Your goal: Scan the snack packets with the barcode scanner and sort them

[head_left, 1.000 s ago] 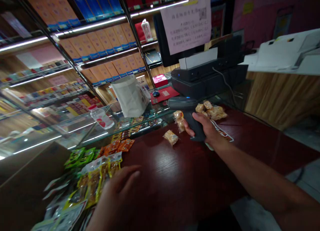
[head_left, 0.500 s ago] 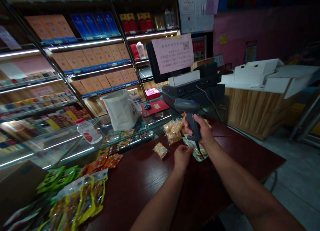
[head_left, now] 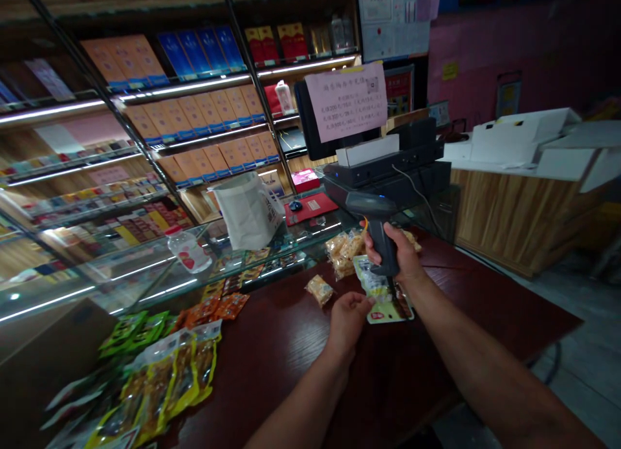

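My right hand [head_left: 403, 253] is wrapped round the handle of a dark grey barcode scanner [head_left: 372, 206], held up over the brown table with its cord hanging down. Below it lies a green and white snack packet [head_left: 388, 313], partly covered by the scanner and cord. Thumb and fingers of my left hand [head_left: 347, 316] are closed on the packet's left edge. A small wrapped snack [head_left: 319, 290] sits left of that hand. Behind the scanner is a heap of clear-wrapped snacks [head_left: 343, 256].
Yellow-edged snack pouches [head_left: 165, 378], orange packets [head_left: 230, 305] and green packets [head_left: 138, 329] lie at left beside a cardboard box [head_left: 53, 352]. Past the glass counter stand a plastic jar [head_left: 189, 250], a white bag [head_left: 247, 209] and a till [head_left: 383, 161].
The view has shifted slightly left. The snack packet now lies flatter, with more of its front showing, and my left hand stays at its edge. The scanner remains in my right hand.
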A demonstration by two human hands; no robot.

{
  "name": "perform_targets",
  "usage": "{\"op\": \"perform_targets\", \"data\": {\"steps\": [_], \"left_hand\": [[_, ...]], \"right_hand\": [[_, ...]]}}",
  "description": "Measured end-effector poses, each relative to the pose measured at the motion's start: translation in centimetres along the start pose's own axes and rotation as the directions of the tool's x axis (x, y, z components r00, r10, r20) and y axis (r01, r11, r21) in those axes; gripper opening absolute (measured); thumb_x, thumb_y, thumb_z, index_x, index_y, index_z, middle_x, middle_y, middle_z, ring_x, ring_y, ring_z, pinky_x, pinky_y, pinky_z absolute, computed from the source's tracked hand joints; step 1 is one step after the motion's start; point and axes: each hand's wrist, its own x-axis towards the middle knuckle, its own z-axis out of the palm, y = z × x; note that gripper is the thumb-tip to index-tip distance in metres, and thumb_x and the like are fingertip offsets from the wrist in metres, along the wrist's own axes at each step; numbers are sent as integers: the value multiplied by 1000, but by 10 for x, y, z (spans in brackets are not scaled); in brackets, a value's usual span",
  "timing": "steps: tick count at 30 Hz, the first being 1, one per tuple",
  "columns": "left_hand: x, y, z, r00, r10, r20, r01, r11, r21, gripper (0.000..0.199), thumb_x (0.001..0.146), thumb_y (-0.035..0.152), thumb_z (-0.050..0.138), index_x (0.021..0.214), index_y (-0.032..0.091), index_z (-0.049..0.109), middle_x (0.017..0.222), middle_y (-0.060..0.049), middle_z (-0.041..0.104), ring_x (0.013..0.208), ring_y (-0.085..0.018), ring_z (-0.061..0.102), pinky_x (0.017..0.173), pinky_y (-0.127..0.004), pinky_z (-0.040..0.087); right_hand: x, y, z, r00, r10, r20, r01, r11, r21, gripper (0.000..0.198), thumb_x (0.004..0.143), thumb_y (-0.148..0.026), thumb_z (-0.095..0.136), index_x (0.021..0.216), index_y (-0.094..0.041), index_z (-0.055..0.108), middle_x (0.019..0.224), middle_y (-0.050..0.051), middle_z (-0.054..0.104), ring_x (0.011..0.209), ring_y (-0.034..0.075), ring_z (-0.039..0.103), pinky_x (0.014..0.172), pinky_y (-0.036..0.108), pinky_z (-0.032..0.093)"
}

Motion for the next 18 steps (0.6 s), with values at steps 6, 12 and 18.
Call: {"op": "perform_targets", "data": {"steps": [6,12,18], "left_hand": [[-36,4,-98,990,-41,-131,19,987,-162,48,50,49,89,69,17,60,59,-1,66,51,-13,60,53,-23,45],[-46,-7,-168,883,201,-425,-188,979,73,42,60,49,83,79,17,64,72,0,69,61,-15,63,58,-24,49],[-41,-24,-191,811,297,-503,-229,954,195,39,69,53,76,75,18,60,67,1,65,60,-14,60,58,-24,48]], "right_hand": [[-6,22,10,998,59,24,-59,998,-13,32,84,-51,64,88,-19,62,71,1,66,43,9,49,38,21,34],[-25,58,34,984,170,51,-165,982,-95,27,89,-43,64,83,-17,63,68,0,65,42,8,53,38,19,35],[-50,80,55,950,298,89,-279,943,-179,31,87,-47,67,82,-17,62,69,0,63,44,8,53,40,19,37]]}}
